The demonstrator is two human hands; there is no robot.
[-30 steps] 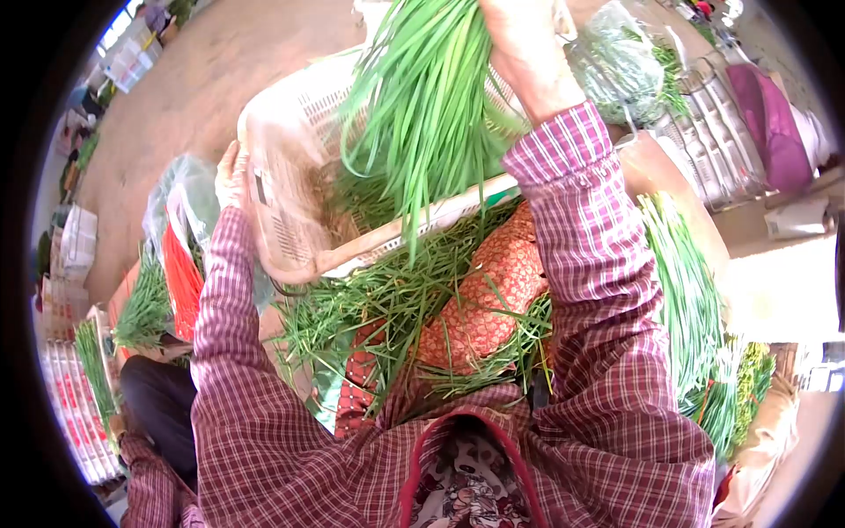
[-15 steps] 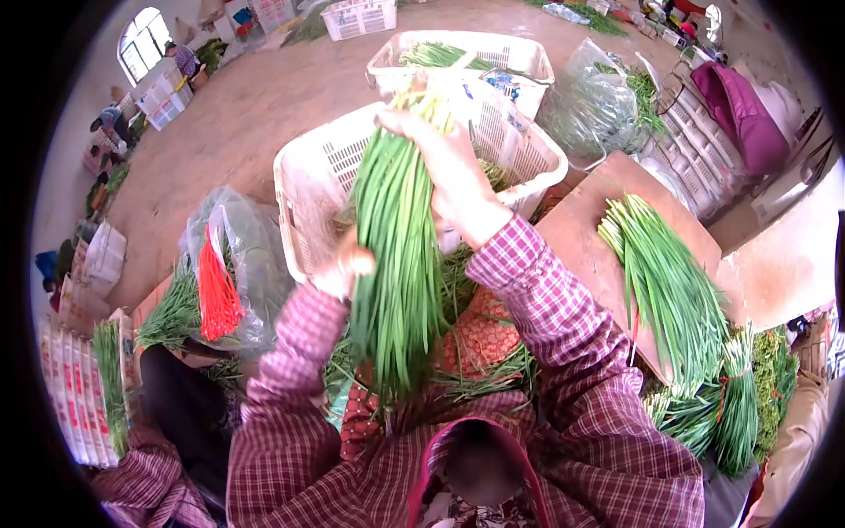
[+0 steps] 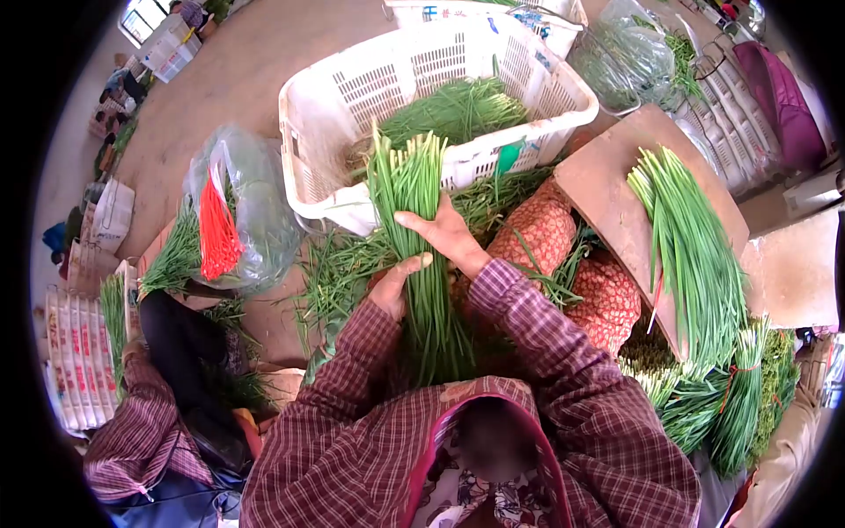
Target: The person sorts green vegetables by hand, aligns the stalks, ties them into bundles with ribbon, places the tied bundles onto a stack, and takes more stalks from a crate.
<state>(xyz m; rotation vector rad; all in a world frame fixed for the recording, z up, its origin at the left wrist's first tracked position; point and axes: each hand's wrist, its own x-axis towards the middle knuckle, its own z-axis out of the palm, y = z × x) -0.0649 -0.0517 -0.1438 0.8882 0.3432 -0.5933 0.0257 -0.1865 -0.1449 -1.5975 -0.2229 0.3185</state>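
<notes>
A bunch of long green chives [image 3: 429,180] stands upright in front of my chest, pale cut ends up and leaves hanging toward my lap. My right hand [image 3: 447,236] wraps its right side, thumb across the front. Lower on the left, my left hand [image 3: 393,287] is closed round the same bunch, thumb against the stalks. Just beyond the hands is a white plastic basket [image 3: 304,180] with more chives [image 3: 462,110] lying inside. To the right, a loose pile of chives [image 3: 695,255] rests on a slanted brown board [image 3: 607,180].
Red ties [image 3: 217,236] hang at a clear plastic bag [image 3: 268,220] on the left. Red patterned cloth [image 3: 539,227] and loose greens lie below the basket. Tied chive bundles [image 3: 738,409] sit at the lower right. Another person's sleeve [image 3: 132,422] shows at the lower left.
Both hands have brought the bunch down and closer to my body, away from over the basket. The view has tilted downward, and the chives inside the basket show more clearly.
</notes>
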